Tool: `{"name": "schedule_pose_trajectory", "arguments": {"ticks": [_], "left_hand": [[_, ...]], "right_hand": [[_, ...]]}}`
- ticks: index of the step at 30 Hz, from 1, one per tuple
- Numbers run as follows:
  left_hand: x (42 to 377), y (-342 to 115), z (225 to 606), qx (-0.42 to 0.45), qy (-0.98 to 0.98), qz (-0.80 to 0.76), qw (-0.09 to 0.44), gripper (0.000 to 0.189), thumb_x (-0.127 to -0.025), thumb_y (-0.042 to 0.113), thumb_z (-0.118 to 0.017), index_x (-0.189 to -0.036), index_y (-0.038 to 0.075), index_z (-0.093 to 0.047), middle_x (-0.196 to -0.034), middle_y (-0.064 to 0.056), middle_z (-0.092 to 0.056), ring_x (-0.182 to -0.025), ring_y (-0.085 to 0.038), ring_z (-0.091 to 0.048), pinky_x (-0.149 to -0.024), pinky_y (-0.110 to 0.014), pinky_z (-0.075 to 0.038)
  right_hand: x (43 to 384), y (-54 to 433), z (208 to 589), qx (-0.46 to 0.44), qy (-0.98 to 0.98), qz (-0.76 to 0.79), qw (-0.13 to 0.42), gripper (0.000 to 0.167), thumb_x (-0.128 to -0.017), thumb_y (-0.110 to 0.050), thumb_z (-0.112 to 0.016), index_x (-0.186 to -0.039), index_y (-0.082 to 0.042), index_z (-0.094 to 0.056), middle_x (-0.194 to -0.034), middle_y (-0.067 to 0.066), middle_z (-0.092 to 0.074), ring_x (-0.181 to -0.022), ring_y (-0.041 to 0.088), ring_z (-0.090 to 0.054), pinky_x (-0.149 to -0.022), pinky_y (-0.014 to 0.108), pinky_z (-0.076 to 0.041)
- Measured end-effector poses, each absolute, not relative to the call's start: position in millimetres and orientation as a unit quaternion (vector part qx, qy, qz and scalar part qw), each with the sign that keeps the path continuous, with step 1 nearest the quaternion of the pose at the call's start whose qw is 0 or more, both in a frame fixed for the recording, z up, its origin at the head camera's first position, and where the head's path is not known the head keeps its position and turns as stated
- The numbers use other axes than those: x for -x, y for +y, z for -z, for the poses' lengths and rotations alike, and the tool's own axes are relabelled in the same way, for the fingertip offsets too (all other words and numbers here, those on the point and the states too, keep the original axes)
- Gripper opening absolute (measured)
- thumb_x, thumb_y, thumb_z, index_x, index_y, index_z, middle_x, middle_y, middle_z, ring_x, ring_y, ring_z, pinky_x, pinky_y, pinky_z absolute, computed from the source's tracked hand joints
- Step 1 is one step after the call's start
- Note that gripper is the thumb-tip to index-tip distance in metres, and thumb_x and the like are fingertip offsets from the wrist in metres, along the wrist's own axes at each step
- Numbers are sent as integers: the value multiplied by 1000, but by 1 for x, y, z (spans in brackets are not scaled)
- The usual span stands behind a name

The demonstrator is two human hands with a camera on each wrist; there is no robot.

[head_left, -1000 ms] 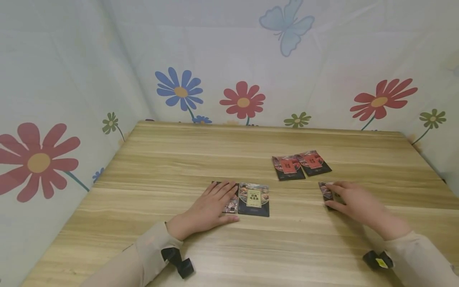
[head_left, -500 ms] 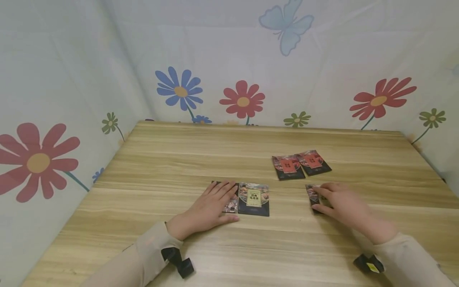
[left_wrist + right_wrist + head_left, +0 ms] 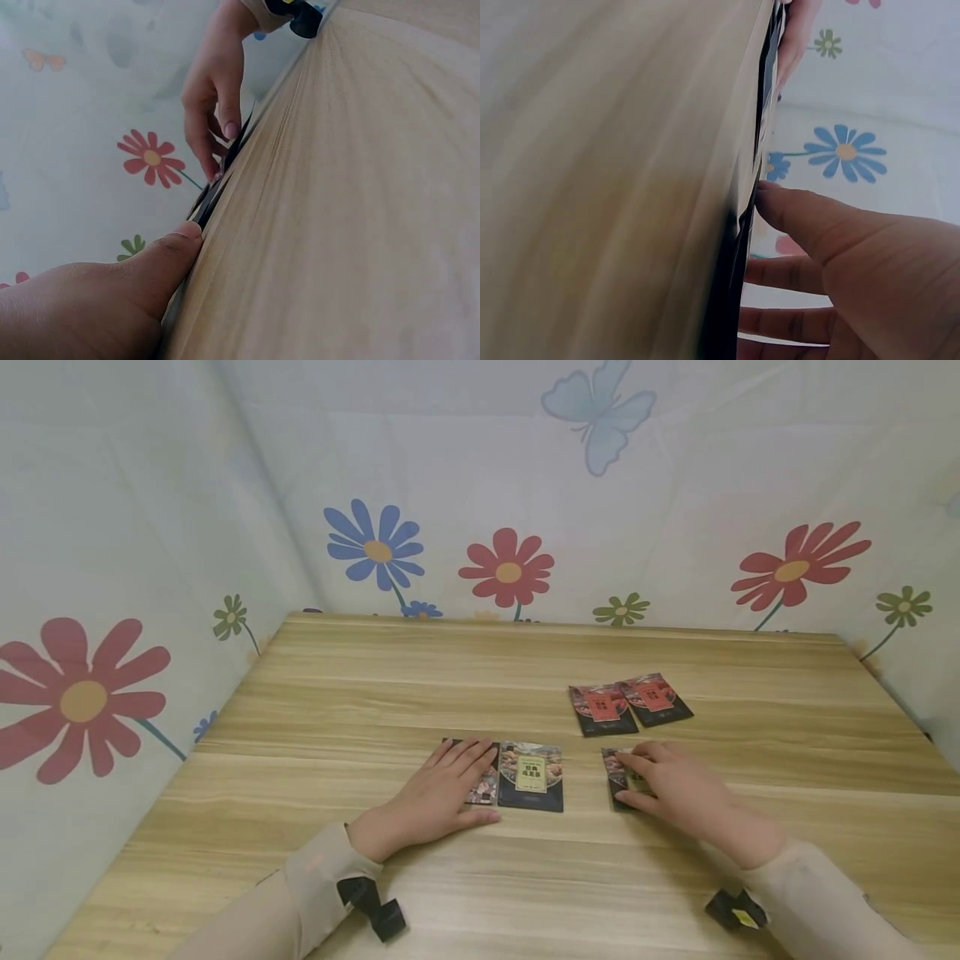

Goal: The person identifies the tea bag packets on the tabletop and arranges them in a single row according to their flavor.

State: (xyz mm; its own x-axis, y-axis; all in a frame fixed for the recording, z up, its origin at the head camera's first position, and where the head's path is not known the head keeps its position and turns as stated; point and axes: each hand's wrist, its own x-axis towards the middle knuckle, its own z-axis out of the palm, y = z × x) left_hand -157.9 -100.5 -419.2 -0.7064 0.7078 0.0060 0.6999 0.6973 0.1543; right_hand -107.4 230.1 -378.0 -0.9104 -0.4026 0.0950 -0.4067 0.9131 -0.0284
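My left hand rests with its fingers spread on a dark, flower-patterned flat packet lying on the table. Most of that packet is hidden under the fingers. Right beside it lies a dark packet with a pale yellow label, printed with food pictures. My right hand presses its thumb and fingertips on top of another yellow-labelled packet, its right part covered by the hand. A gap of bare wood separates it from the pair on the left.
Two packets with red labels, a left one and a right one, lie farther back on the wooden table. Behind stands a white curtain with printed flowers. Each wrist wears a black camera mount.
My right hand has slid its packet left across the table, towards the yellow-labelled one. The left hand and the other packets have stayed in place.
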Motion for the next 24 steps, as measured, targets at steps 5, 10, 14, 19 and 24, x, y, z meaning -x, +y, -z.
{"name": "schedule_pose_trajectory", "arguments": {"ticks": [5,10,14,19,24], "left_hand": [[157,-100,418,-382,921,-73,28,88,-91,67,-44,-154,10,-22,-162,-7,-19,-150,-28,-16,-123,-49,-11],[158,-100,418,-380,922,-74,32,88,-91,67,-44,-154,10,-21,-162,-7,-19,-150,-27,-15,-123,-49,-10],[158,-100,419,-381,921,-73,31,87,-91,67,-43,-154,10,-22,-162,-7,-19,-150,-27,-16,-123,-49,-11],[158,-100,419,-382,921,-71,27,87,-91,67,-43,-154,10,-22,-162,-7,-20,-150,-27,-17,-123,-49,-11],[158,-101,420,-383,921,-72,25,88,-91,67,-43,-154,10,-22,-161,-7,-20,-150,-27,-17,-123,-49,-11]], "right_hand": [[109,217,376,-213,-976,-21,45,51,-87,-40,-68,-126,-7,-63,-111,15,-65,-103,33,-61,-92,49,-51],[112,205,375,-219,-975,-14,37,52,-88,-41,-67,-127,-6,-62,-111,14,-64,-103,31,-61,-91,49,-51],[114,198,377,-218,-975,-14,31,53,-88,-41,-66,-128,-6,-61,-112,14,-64,-104,31,-61,-92,49,-51],[115,192,380,-216,-976,-14,30,55,-89,-43,-65,-129,-5,-60,-113,14,-63,-105,32,-60,-92,49,-51],[116,188,381,-222,-974,-16,30,56,-89,-44,-64,-129,-4,-60,-112,14,-63,-103,31,-61,-91,49,-52]]}}
